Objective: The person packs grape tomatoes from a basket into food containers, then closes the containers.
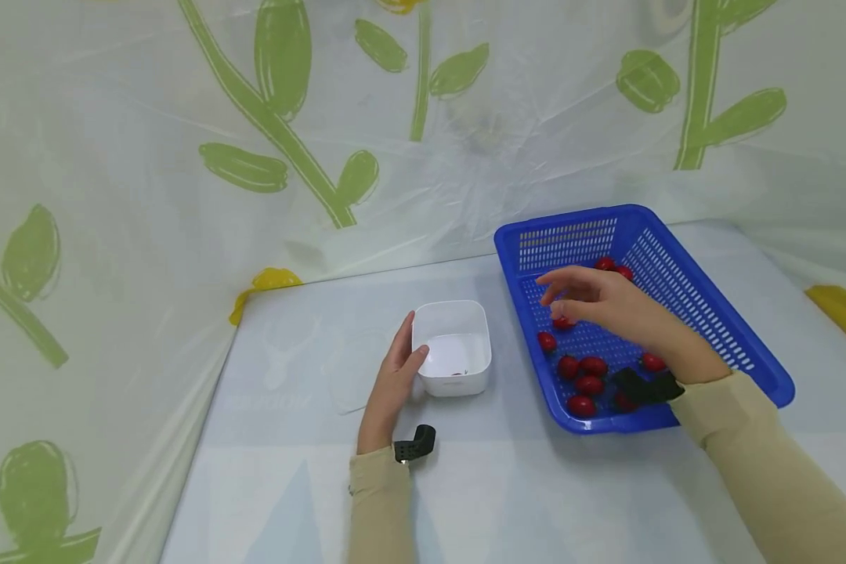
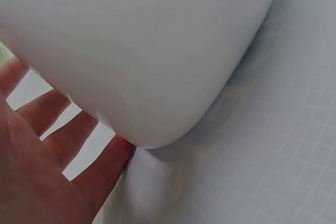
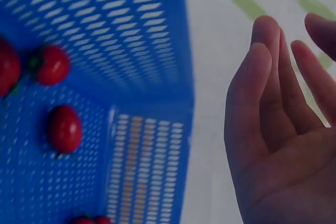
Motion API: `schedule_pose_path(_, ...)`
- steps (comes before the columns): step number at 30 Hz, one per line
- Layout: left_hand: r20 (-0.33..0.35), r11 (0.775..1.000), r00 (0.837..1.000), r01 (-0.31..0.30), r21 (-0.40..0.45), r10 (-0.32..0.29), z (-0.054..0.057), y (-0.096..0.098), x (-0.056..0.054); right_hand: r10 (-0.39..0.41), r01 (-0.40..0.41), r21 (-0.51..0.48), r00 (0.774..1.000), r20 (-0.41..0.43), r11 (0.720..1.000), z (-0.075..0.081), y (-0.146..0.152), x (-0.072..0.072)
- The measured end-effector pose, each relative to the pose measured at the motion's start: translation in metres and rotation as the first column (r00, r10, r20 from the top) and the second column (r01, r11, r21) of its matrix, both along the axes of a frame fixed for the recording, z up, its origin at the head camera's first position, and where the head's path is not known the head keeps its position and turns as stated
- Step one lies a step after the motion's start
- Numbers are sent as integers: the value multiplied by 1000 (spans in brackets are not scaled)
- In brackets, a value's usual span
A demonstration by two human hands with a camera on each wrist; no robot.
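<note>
White container (image 1: pixel 453 321) is standing near the centre of the frame. Your left hand (image 1: pixel 396 374) is gripping its left side, fingers lying along the outer wall and thumb resting at the front left corner. To its right, and apart from it, the blue basket (image 1: pixel 627 223) is slanting along its long axis from upper centre toward lower right. Red tomatoes (image 1: pixel 594 366) are lying inside, mostly toward its lower left corner. Your right hand (image 1: pixel 595 298) is hovering over the basket, fingers loosely bent and holding nothing visible. Note: one tomato (image 1: pixel 562 322) is showing directly below your right thumb in the head view; contact cannot be told. Your right hand is sitting nearer the tomatoes, your left nearer the container. Markings: the table cover (image 1: pixel 465 470) is bearing faint lettering (image 1: pixel 271 401) at left, too pale to read.
</note>
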State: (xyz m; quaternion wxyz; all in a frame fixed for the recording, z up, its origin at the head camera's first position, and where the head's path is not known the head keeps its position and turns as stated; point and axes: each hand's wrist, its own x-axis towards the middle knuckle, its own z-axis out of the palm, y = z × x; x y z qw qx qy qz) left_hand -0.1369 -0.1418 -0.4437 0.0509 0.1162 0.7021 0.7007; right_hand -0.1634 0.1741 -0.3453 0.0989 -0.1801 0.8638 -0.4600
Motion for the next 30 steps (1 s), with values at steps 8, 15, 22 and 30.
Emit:
schedule_pose_path(8,68,999,997,-28,-33,30,0,2,0,55,-71,113,990,131,991,-24,22,-21)
schedule_pose_path(15,93,996,994,-48,-69,54,3,3,0,68,-98,142,977,203,985,-36,35,-37)
schedule_pose_path(22,50,997,996,-67,-45,69,-22,0,-12,82,-130,208,970,228,969,-45,40,-49)
schedule_pose_path(30,70,998,996,-57,4,56,-11,1,-5,97,-187,269,944,315,945,-53,42,-58)
